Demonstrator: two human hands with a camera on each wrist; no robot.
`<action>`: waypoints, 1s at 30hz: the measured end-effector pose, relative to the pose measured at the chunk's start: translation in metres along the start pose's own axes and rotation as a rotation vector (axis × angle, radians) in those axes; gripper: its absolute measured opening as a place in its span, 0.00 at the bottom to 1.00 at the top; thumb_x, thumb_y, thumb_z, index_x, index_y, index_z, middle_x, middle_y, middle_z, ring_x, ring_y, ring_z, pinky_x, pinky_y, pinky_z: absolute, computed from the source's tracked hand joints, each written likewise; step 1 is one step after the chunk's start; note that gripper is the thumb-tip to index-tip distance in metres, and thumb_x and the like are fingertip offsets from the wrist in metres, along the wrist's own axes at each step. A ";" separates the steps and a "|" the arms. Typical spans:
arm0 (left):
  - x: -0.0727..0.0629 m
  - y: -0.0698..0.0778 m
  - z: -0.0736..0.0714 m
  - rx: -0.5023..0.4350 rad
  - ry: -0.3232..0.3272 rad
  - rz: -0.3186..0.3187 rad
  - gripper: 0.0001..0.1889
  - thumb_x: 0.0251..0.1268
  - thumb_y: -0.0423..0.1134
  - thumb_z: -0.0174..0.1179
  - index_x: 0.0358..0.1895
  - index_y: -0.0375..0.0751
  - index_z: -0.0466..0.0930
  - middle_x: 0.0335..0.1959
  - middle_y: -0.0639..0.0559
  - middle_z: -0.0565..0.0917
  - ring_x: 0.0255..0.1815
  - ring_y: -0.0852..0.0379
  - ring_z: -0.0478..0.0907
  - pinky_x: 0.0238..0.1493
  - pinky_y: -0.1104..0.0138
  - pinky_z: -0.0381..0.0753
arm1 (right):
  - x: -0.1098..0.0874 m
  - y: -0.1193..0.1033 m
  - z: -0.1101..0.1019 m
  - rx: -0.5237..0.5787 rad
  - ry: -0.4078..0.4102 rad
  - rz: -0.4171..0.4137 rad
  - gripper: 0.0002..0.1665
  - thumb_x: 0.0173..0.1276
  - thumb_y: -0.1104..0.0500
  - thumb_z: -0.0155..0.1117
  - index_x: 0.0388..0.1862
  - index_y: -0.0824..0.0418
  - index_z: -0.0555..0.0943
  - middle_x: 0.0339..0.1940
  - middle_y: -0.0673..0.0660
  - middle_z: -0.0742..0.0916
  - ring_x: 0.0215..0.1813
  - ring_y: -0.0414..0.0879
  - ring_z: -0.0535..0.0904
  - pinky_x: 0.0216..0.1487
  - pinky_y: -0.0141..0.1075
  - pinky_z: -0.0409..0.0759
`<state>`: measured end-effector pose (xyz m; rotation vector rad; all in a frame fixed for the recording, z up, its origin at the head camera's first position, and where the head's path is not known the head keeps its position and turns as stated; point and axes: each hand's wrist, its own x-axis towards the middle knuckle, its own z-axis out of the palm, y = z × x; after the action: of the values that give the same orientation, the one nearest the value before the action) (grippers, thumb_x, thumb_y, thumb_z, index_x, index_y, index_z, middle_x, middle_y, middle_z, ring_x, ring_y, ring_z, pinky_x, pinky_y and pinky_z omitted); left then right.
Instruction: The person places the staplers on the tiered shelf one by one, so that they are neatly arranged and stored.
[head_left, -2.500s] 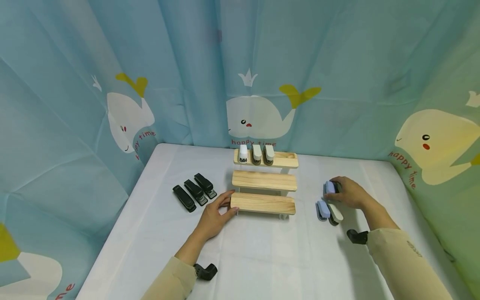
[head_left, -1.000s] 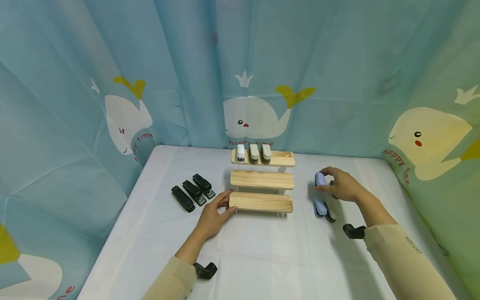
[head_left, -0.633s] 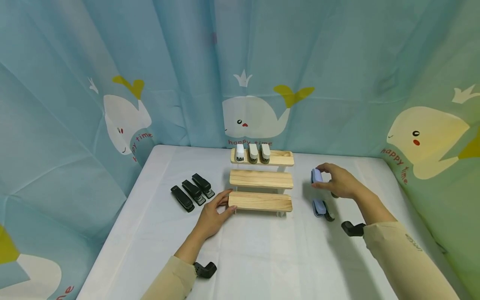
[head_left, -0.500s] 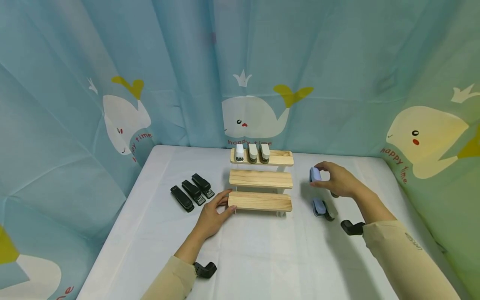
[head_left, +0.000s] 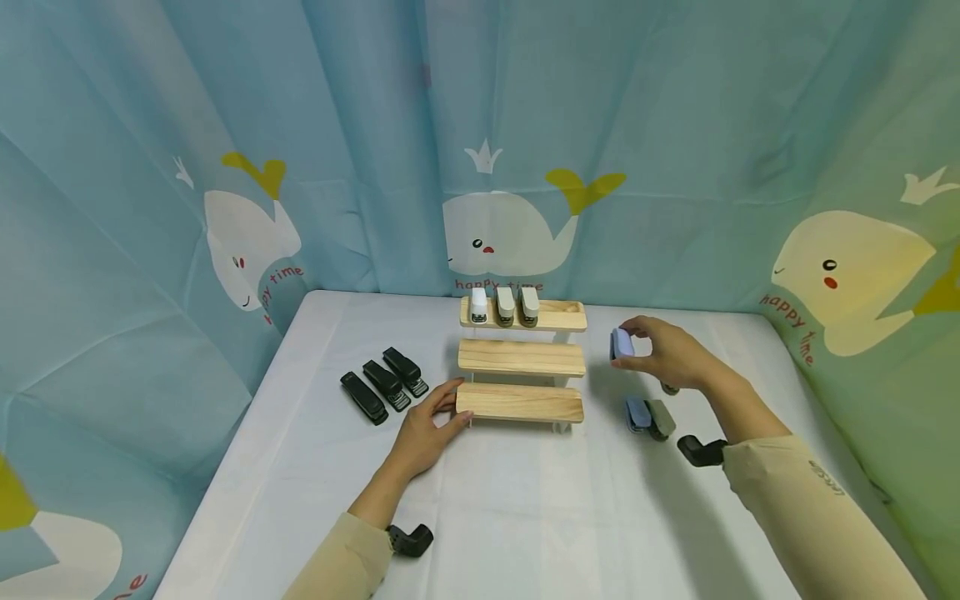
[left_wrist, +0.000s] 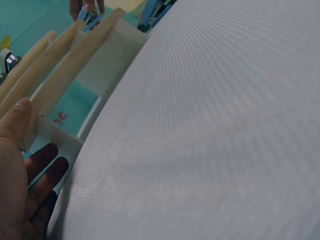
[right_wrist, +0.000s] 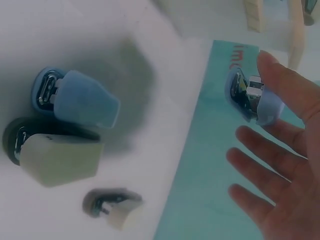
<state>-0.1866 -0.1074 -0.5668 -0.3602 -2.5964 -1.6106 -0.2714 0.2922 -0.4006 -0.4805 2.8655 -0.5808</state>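
In the head view my right hand point(head_left: 671, 354) pinches a small light-blue stapler point(head_left: 622, 344) between thumb and forefinger, right of a three-tier wooden display stand point(head_left: 519, 402). The right wrist view shows this stapler's metal end, the other fingers spread below. My left hand point(head_left: 422, 433) holds the left end of the stand's lowest tier, thumb at the front edge; in the left wrist view its fingers point(left_wrist: 47, 175) lie beside the white leg. Under the right hand stand another blue stapler point(right_wrist: 87, 99), a grey-green one point(right_wrist: 62, 157) and a smaller pale one point(right_wrist: 125, 210).
On the top tier three whitish staplers point(head_left: 505, 306) stand side by side; the middle tier point(head_left: 521, 358) and lowest tier show bare wood. Three black staplers point(head_left: 385, 383) lie on the white table point(head_left: 525, 517) left of the stand. A whale-print curtain point(head_left: 375, 167) hangs behind.
My right hand has lifted the blue stapler from the group at the right and carried it left and slightly back, towards the stand. The left hand stays at the stand's end.
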 end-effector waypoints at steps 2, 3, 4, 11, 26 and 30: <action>0.000 0.000 0.000 0.005 0.000 -0.002 0.34 0.68 0.63 0.64 0.76 0.71 0.67 0.61 0.59 0.87 0.63 0.55 0.84 0.72 0.46 0.74 | 0.000 -0.002 -0.001 -0.001 0.003 -0.002 0.49 0.66 0.35 0.72 0.72 0.67 0.71 0.69 0.74 0.78 0.70 0.72 0.74 0.67 0.68 0.72; 0.000 0.000 0.000 0.004 0.000 -0.002 0.34 0.68 0.63 0.64 0.76 0.71 0.67 0.61 0.59 0.87 0.63 0.54 0.84 0.72 0.46 0.74 | 0.000 -0.003 -0.001 -0.001 0.005 -0.004 0.49 0.66 0.35 0.72 0.72 0.67 0.71 0.69 0.74 0.78 0.70 0.72 0.74 0.66 0.68 0.72; 0.000 0.000 0.000 0.004 0.000 -0.002 0.34 0.68 0.63 0.64 0.76 0.71 0.67 0.61 0.59 0.87 0.63 0.54 0.84 0.72 0.45 0.74 | 0.000 -0.004 -0.002 -0.001 0.007 -0.006 0.49 0.66 0.35 0.72 0.72 0.67 0.71 0.69 0.74 0.78 0.70 0.71 0.74 0.66 0.68 0.72; 0.000 0.001 0.000 0.006 0.001 0.004 0.34 0.69 0.62 0.64 0.76 0.67 0.67 0.60 0.58 0.87 0.63 0.54 0.84 0.72 0.46 0.74 | 0.002 -0.011 -0.007 -0.014 0.009 -0.025 0.50 0.67 0.35 0.72 0.73 0.67 0.70 0.69 0.74 0.78 0.69 0.71 0.75 0.66 0.67 0.73; -0.002 0.002 0.000 0.007 0.008 0.006 0.35 0.69 0.60 0.65 0.77 0.62 0.68 0.59 0.58 0.88 0.63 0.53 0.84 0.71 0.45 0.74 | 0.004 -0.022 -0.018 -0.017 0.006 -0.041 0.50 0.67 0.34 0.71 0.73 0.66 0.70 0.70 0.73 0.78 0.71 0.71 0.73 0.67 0.67 0.73; -0.002 0.002 0.000 -0.002 0.004 0.006 0.35 0.69 0.60 0.65 0.77 0.62 0.68 0.59 0.58 0.88 0.63 0.53 0.83 0.72 0.45 0.73 | 0.003 -0.027 -0.021 -0.011 0.006 -0.049 0.48 0.68 0.37 0.71 0.74 0.66 0.69 0.70 0.73 0.78 0.71 0.71 0.73 0.68 0.67 0.72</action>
<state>-0.1838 -0.1068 -0.5653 -0.3636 -2.5884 -1.6098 -0.2714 0.2747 -0.3708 -0.5532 2.8712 -0.5755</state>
